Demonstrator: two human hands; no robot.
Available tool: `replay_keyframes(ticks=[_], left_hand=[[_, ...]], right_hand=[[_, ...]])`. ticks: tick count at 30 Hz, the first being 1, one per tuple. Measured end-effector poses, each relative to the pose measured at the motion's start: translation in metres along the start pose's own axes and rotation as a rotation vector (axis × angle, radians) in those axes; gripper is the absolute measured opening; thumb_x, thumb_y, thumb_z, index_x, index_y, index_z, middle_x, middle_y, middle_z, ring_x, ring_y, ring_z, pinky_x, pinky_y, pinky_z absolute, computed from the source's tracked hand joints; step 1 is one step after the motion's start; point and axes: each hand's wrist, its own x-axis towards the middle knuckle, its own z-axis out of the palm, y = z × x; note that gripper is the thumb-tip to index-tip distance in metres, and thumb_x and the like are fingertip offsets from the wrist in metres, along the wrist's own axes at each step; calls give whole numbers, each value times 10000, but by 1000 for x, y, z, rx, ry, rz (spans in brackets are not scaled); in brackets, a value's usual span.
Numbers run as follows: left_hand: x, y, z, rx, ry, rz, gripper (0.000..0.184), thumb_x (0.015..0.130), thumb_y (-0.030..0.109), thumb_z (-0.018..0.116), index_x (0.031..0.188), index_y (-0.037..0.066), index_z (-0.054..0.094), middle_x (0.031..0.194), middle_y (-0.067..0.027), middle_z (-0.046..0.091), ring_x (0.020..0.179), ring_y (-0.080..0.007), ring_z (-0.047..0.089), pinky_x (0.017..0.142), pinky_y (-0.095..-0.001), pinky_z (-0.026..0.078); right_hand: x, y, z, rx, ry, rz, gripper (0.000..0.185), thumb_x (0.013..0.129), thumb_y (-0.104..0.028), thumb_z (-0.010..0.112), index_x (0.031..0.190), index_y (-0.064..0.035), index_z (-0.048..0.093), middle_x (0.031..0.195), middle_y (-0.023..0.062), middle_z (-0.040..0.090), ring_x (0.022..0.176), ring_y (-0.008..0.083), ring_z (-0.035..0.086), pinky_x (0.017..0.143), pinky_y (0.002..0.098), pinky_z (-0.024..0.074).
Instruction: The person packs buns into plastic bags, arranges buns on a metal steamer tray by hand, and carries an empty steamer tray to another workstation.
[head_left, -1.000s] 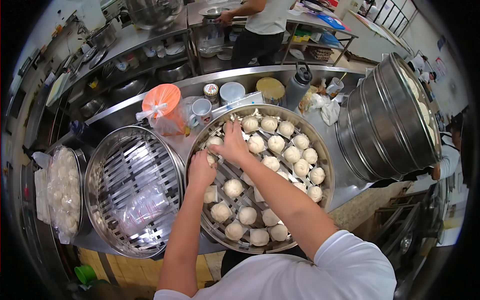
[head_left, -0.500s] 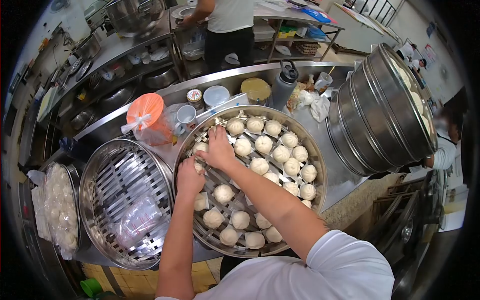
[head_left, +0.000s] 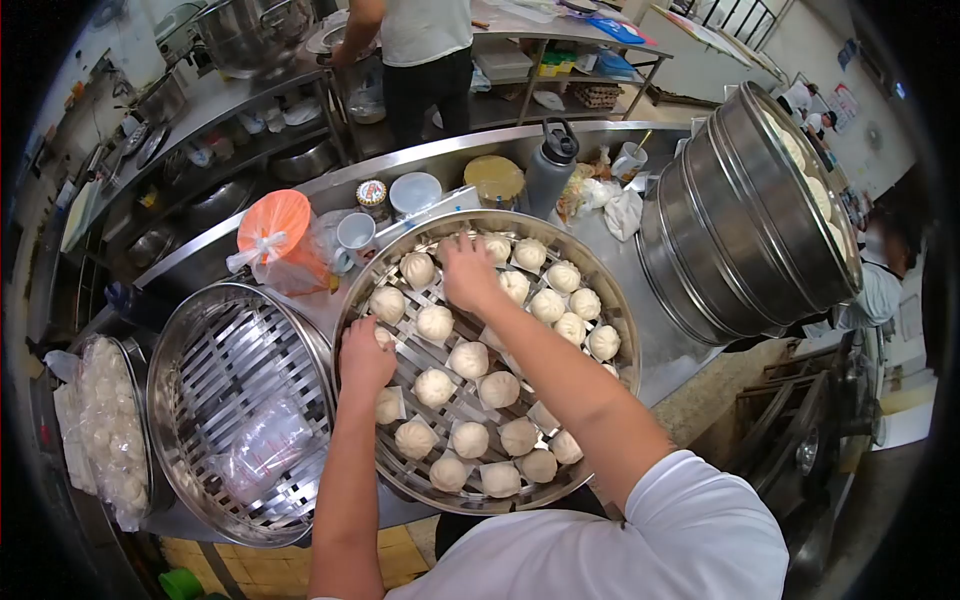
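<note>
A wide round metal steamer tray with a slatted bottom lies in front of me, holding many pleated white steamed buns, several on small paper squares. At the tray's left side, my left hand has its fingers curled around a bun, mostly covered. My right hand reaches to the far rim, fingers bent down over another bun that they largely hide. Two buns sit uncovered between my hands.
Left stands a second steamer tray with a plastic bag inside, beside bagged buns. Stacked steamers tower at right. A mug, jars, an orange tub and a bottle line the back. A person stands beyond.
My right hand has moved away from my left, toward the far rim. Buns that were under my hands now show. My left hand stays at the left side, and the camera view has shifted slightly.
</note>
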Motion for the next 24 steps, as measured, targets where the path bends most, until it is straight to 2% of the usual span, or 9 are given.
replay_keyframes(ticks=[2,5,6,9,12,15,16,19,24], left_hand=[[0,-2,1,3,2,11,548,826,106,798,1336,26,613,1285,-203,638,1223,-421,589,1061,-492,493],[0,-1,0,4,-7,0,539,831,114,803,1329,24,619,1286,-204,638,1224,-421,589,1062,-491,493],[-1,0,-1,3,-14,-5,536,833,117,804,1327,23,620,1286,-204,638,1224,-420,588,1062,-491,493],[1,-2,0,12,-19,-5,532,840,130,811,1325,21,621,1286,-203,638,1227,-418,589,1064,-491,494],[1,-3,2,22,-20,-9,537,839,141,818,1326,20,624,1291,-199,640,1234,-417,589,1072,-488,493],[1,2,-2,32,-35,-27,544,835,146,827,1326,21,628,1299,-198,642,1240,-415,591,1077,-485,491],[2,-3,2,37,-26,-16,544,831,145,832,1322,23,634,1303,-198,645,1243,-413,592,1078,-483,490],[2,-4,2,36,-25,-4,537,831,143,833,1317,22,639,1302,-196,647,1243,-413,593,1076,-484,490],[2,-1,0,57,-30,3,517,837,138,824,1309,22,647,1298,-189,649,1222,-410,597,1063,-487,494]], right_hand=[[-7,24,-2,-113,-49,-21,664,878,-100,623,1534,-126,524,1500,244,564,1428,442,500,1158,516,453],[14,53,-30,44,-368,-89,627,866,-89,619,1486,-176,610,1466,213,615,1364,404,585,1097,493,514],[24,61,-46,157,-449,28,553,851,-100,650,1398,-170,698,1424,189,653,1283,391,651,1044,496,553],[16,92,-87,84,-307,30,433,844,-119,695,1272,-133,766,1353,185,673,1204,404,685,1014,501,568],[-6,144,-73,-312,-443,-76,465,869,-122,719,1334,-142,711,1375,166,629,1162,386,701,974,492,588],[-45,161,-80,-343,-316,-254,531,905,-92,706,1425,-168,625,1455,150,549,1158,368,703,949,476,601],[-48,164,-82,-364,-376,-231,607,917,-71,697,1492,-191,548,1541,135,476,1182,346,696,949,457,607],[-60,170,-87,-335,-304,-287,606,904,-21,673,1478,-186,567,1533,132,500,1171,348,701,952,456,606],[-84,180,-109,-272,-450,-115,685,841,-24,697,1497,-154,551,1524,149,517,1183,361,692,937,455,609]])
